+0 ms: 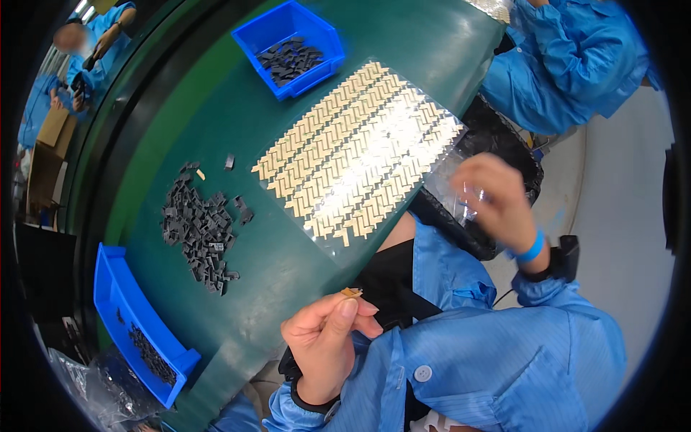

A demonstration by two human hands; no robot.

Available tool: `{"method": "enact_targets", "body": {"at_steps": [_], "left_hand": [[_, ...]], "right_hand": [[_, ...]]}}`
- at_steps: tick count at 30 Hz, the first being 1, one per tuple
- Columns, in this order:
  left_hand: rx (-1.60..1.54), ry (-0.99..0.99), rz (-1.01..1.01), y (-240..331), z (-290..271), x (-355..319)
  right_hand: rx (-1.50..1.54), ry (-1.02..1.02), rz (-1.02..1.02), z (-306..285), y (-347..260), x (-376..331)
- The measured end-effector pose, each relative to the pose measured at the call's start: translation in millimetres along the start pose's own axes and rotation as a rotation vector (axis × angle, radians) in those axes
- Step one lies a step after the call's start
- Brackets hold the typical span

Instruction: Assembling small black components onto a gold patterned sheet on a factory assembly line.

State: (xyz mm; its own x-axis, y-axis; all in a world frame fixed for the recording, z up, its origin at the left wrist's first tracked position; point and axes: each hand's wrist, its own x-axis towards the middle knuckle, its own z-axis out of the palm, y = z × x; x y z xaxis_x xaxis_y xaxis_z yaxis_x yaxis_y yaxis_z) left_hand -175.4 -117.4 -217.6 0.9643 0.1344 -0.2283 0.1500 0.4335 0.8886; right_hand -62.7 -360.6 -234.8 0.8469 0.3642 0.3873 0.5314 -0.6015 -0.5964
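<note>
Right hand (497,201) is blurred, raised off the worktop (288,259) edge, fingers pinched on a scrap of clear film (469,196); the film's shape is hard to make out. Left hand (327,338) is near the chest, thumb and forefinger gripping a small tan piece (351,292); only its tip shows above the fingers. Black bag (497,144) beside the worktop is partly hidden behind the right hand and the sheet.

Top blue bin (288,45) holds a loose layer of small black parts. Lower-left blue bin (137,331) is bent by the lens, with a thin line of black parts inside. A clear plastic bag (79,381) at bottom left is cut off by the rim, contents unclear.

Clear sheet (360,151) lies on the green worktop, carrying rows of tan pieces in a zigzag pattern, glare washing out its right half. Pile of black parts (201,230) lies loose left of the sheet. Cardboard box (50,144) at far left. Another person's blue sleeve (568,65) at top right; more people, blurred, at top left.
</note>
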Motion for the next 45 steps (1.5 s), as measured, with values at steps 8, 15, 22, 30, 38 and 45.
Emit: {"method": "enact_targets", "body": {"at_steps": [8, 15, 22, 30, 38, 45], "left_hand": [[-0.06, 0.041, 0.028, 3.5, 4.2, -7.2], [0.227, 0.151, 0.258, 3.4, 6.6, -8.1], [0.207, 0.102, 0.267, 1.9, -6.9, -6.7], [0.166, 0.135, 0.36, -5.2, -2.4, -2.9], [-0.127, 0.064, 0.051, -3.3, 0.7, -2.8], [-0.363, 0.039, -0.124, -1.0, 9.1, -3.8]], "right_hand": [[0.872, -0.174, -0.102, 57.6, -81.6, 8.6], [0.897, -0.205, -0.156, 66.0, -80.8, 9.7], [0.83, -0.216, -0.108, 64.3, -85.0, 15.9], [0.936, -0.341, 0.04, 63.4, -88.5, 10.1], [0.982, -0.359, 0.065, 67.0, -87.3, 6.5], [1.025, -0.336, 0.088, 65.3, -87.2, 4.2]]}}
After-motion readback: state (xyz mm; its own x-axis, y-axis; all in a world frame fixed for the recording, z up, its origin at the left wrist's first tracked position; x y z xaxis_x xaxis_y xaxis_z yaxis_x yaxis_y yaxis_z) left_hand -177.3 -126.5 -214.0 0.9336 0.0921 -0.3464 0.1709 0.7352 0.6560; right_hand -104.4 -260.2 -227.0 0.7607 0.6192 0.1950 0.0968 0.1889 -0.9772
